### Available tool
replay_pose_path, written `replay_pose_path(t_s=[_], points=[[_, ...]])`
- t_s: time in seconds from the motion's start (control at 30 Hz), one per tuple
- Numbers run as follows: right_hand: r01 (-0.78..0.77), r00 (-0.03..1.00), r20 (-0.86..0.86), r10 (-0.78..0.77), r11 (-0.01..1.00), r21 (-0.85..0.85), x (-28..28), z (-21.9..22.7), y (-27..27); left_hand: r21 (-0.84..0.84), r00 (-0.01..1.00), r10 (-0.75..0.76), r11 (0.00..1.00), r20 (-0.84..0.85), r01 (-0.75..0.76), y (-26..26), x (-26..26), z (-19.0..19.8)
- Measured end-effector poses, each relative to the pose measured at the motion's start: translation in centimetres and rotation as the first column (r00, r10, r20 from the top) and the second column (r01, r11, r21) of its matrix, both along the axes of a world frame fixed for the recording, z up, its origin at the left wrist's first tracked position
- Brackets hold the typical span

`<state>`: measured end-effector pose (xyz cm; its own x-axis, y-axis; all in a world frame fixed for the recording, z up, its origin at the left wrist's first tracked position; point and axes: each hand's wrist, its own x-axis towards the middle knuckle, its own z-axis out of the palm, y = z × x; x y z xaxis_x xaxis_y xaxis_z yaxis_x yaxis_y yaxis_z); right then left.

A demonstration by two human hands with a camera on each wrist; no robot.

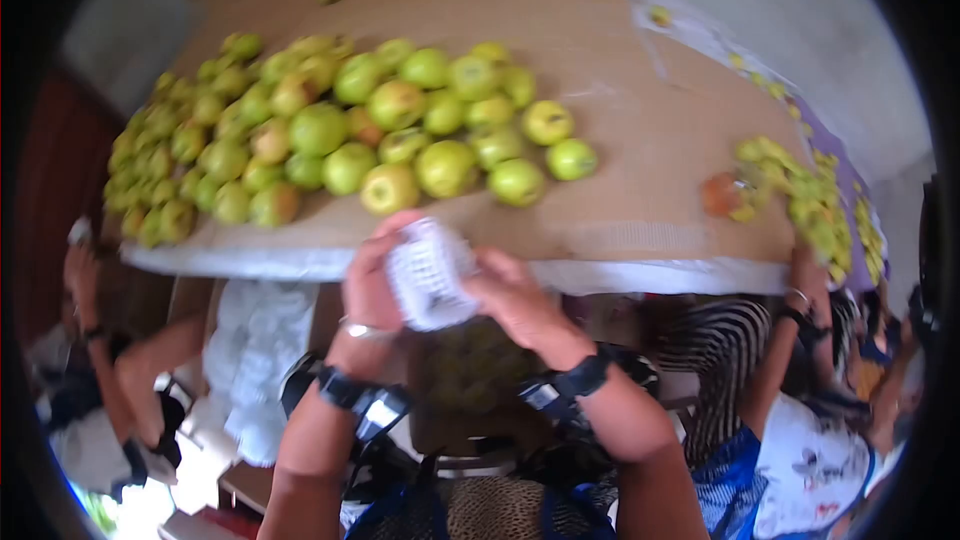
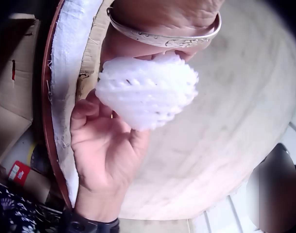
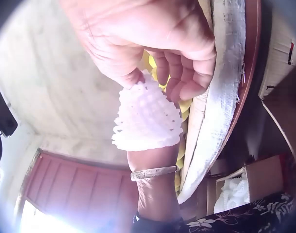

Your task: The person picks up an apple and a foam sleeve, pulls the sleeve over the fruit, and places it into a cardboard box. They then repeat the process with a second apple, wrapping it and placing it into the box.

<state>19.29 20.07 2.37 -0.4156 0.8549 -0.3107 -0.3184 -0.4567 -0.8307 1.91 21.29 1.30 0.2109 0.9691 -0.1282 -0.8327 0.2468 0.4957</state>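
Note:
A white foam fruit net (image 1: 432,275) is between my two hands, just off the front edge of the table. My left hand (image 1: 372,280) holds it from the left, a metal bangle on that wrist. Right thumb and fingers pinch the net's narrower end in the right wrist view, where my right hand (image 3: 152,43) comes in from the top. The net (image 2: 147,92) looks rounded in the left wrist view; I cannot tell whether a fruit is inside. Closest beyond the hands are yellow-green apples (image 1: 447,169) heaped on the table.
Cardboard (image 1: 640,190) covers the table, with a white-wrapped front edge (image 1: 660,277). Smaller yellow fruits (image 1: 815,200) lie at the right, near another person's arm (image 1: 808,275). Below left stands a box of white foam nets (image 1: 258,360). Another person's arm (image 1: 85,285) is at far left.

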Motion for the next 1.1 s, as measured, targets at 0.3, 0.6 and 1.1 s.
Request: replay_pose_path(t_s=[0.3,0.6,1.1], points=[[-0.023,0.95,-0.312,-0.009,0.995,-0.098,0.4,-1.4,1.6,0.07,0.999,-0.049,0.996,0.022,0.048,2.4,-3.5,-4.2],[0.167,0.75,-0.645,-0.148,0.985,-0.032,1.2,-0.5,2.3,-0.018,0.979,-0.191,0.981,0.075,0.193,0.5,-0.6,-5.0],[0.04,0.827,-0.554,-0.092,0.994,-0.105,0.5,-3.3,2.2,0.241,0.969,-0.232,0.949,0.089,0.205,4.6,-7.7,-9.3]])
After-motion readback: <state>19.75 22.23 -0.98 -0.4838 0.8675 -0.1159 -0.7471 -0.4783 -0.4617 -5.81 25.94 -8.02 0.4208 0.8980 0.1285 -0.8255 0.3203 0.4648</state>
